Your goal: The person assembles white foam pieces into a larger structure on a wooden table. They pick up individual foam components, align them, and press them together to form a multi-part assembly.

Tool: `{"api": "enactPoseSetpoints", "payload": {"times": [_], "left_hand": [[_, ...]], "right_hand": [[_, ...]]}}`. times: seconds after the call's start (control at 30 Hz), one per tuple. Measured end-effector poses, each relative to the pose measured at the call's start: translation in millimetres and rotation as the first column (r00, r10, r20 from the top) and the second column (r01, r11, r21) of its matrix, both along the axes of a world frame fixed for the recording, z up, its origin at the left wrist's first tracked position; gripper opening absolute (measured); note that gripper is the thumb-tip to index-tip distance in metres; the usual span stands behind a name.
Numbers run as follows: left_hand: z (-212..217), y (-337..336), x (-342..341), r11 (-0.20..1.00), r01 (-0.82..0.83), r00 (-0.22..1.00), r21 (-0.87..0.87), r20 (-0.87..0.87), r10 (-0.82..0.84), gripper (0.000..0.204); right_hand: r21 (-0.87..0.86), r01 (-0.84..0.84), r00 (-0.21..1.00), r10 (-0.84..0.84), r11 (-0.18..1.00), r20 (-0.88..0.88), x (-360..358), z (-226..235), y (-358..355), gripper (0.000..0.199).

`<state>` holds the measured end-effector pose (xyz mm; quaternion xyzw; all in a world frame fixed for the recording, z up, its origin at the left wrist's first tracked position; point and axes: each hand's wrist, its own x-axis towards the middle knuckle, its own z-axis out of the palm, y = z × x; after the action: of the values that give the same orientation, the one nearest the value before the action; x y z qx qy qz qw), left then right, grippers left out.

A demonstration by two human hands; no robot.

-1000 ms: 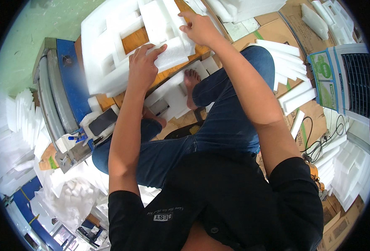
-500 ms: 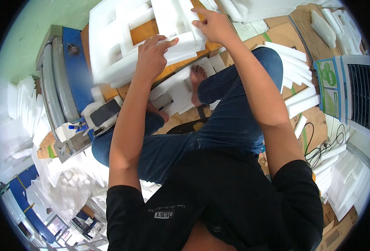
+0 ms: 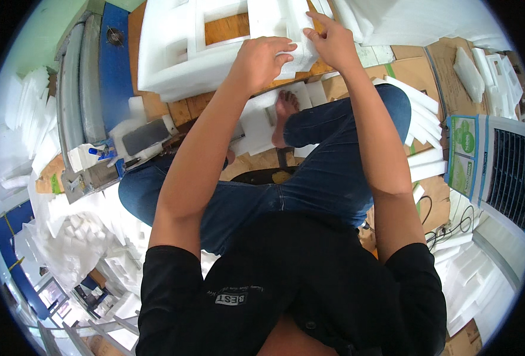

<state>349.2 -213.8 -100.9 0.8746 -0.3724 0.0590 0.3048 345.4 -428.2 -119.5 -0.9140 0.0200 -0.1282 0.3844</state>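
Gray rollers [image 3: 92, 77] stand left of the table [image 3: 226, 28]. On the table in front of me is a big white foam frame [image 3: 212, 54], lying flat, maybe so it won't wobble. My left hand [image 3: 262, 59] bends over its near right corner, perhaps to steady it; I can't tell if that grip squeezes. My right hand [image 3: 335, 46] is by its right edge, finger and thumb spread. The frame's holes face up. Its near side runs left to right; its far end is cut off, so I can't tell its long way.
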Motion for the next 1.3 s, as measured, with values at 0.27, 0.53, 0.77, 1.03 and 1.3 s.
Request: {"api": "enactPoseSetpoints", "payload": {"times": [0.27, 0.53, 0.77, 1.03, 1.3], "left_hand": [[-3, -3, 6, 0.993, -0.07, 0.978, 0.091, -0.19, 0.086, 0.025], [-1, -2, 2, 0.994, -0.082, 0.984, 0.077, -0.154, 0.093, 0.024], [-2, -3, 3, 0.994, -0.078, 0.987, 0.072, -0.138, 0.087, 0.024], [-8, -4, 20, 0.996, -0.092, 0.975, 0.022, -0.2, 0.094, 0.026], [0, 21, 17, 0.987, -0.148, 0.977, -0.059, 0.144, 0.155, 0.041]], "right_hand": [[-0.057, 0.044, 0.997, -0.04, 0.997, 0.066, 3, -4, 2, 0.045], [-0.1, 0.045, 0.999, -0.043, 0.994, 0.015, 0, 8, 9, 0.041], [-0.129, 0.047, 0.997, -0.038, 0.991, 0.07, 5, -1, 4, 0.045], [-0.189, 0.059, 0.997, -0.068, 0.98, -0.041, 25, 11, 6, 0.045], [-0.305, -0.056, 0.998, 0.061, 0.951, 0.01, 40, 33, 10, 0.044]]}}
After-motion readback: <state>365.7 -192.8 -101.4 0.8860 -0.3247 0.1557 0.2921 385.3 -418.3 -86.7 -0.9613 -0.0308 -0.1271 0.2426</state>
